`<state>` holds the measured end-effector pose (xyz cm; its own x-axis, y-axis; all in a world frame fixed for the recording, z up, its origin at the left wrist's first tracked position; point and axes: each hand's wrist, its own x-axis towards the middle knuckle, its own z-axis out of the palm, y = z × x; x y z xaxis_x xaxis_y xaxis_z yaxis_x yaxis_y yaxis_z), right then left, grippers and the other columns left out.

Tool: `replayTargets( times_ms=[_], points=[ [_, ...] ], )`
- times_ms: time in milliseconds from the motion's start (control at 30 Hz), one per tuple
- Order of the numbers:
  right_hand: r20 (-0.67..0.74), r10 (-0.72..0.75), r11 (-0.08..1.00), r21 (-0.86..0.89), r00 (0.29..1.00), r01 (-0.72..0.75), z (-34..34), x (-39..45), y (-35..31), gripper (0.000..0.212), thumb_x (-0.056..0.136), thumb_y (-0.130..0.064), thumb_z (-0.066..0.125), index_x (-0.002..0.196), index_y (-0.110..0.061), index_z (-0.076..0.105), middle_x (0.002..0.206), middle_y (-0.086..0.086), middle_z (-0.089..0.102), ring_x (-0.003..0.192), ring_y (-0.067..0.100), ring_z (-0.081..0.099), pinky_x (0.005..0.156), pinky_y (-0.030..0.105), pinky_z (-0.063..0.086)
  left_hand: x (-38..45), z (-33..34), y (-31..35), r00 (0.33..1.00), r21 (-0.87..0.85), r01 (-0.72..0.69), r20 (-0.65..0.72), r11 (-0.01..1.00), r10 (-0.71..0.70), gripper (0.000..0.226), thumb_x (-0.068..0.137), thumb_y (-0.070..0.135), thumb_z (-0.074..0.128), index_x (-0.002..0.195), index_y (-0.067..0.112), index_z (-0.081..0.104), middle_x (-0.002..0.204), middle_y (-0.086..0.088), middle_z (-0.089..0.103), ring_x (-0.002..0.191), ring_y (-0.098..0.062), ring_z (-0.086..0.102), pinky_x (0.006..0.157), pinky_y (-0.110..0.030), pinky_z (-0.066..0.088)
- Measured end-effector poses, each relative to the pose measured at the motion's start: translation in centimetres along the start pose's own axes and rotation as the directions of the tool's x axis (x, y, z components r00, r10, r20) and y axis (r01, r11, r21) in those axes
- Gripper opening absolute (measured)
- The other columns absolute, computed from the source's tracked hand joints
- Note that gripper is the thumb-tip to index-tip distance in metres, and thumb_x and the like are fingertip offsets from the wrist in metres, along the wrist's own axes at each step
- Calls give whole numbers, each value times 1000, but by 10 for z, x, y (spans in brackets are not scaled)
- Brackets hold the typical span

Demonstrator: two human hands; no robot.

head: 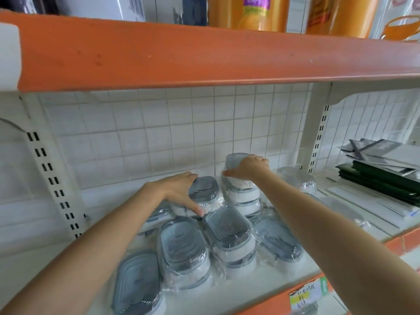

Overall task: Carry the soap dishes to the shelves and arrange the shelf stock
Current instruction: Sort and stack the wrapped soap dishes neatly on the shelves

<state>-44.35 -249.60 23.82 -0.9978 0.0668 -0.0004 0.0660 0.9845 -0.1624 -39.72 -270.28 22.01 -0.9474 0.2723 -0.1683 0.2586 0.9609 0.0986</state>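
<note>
Several grey-and-white soap dishes in clear plastic wrap lie on the white shelf (261, 285). My right hand (248, 168) grips the top soap dish (234, 160) of a tall stack (245, 201) at the back. My left hand (181, 192) spans a grey-lidded soap dish (205, 189) to the left of that stack, fingers over its far side and thumb at its near edge. Nearer the front lie more wrapped dishes (184, 248), (229, 233), (279, 242), (138, 283), some stacked and tilted.
An orange shelf edge (204, 55) hangs overhead with orange bottles (250, 12) on it. A white wire grid (181, 133) backs the shelf. Dark green and grey flat packs (381, 169) lie at the right past a white upright (316, 137). A price label (304, 296) sits on the front edge.
</note>
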Motion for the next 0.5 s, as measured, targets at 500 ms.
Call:
replayTargets(
  times_ms=[500],
  points=[
    [-232,-170,974,109,958,200,-10,-33,32,99,76,-52,71,142,0,18,140,15,34,131,30,32,108,40,33,-29,-1,32,963,118,94,-262,989,-60,107,59,75,71,135,6,39,137,-8,45,123,-24,45,101,-34,39]
  ],
)
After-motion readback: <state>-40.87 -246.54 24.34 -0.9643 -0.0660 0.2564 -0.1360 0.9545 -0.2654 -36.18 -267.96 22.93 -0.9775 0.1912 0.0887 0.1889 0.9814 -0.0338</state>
